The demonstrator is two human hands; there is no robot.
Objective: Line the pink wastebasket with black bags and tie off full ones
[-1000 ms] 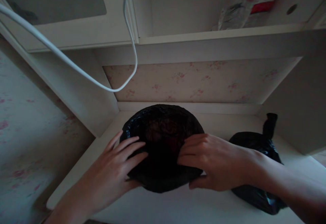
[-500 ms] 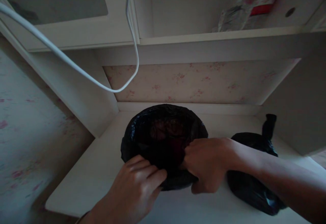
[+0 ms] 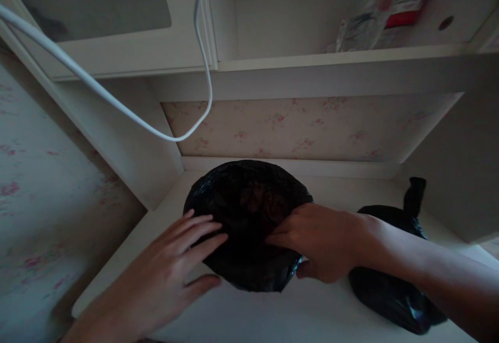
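Your left hand (image 3: 177, 260) lies flat, fingers spread apart, against the near left side of the round black plastic bag (image 3: 245, 218), which sits in the middle of the pale table (image 3: 273, 317) under the shelf. Your right hand (image 3: 322, 241) pinches the bag's right edge, fingers over the top and thumb beneath. A second, knotted black bag (image 3: 393, 286) lies just beside your right forearm. A white cable (image 3: 117, 106) hangs above.

Two black bags — one (image 3: 249, 223) under the fingers, one (image 3: 393, 286) just right of them — two hands (image 3: 163, 275) (image 3: 323, 241), one white cable (image 3: 117, 106).
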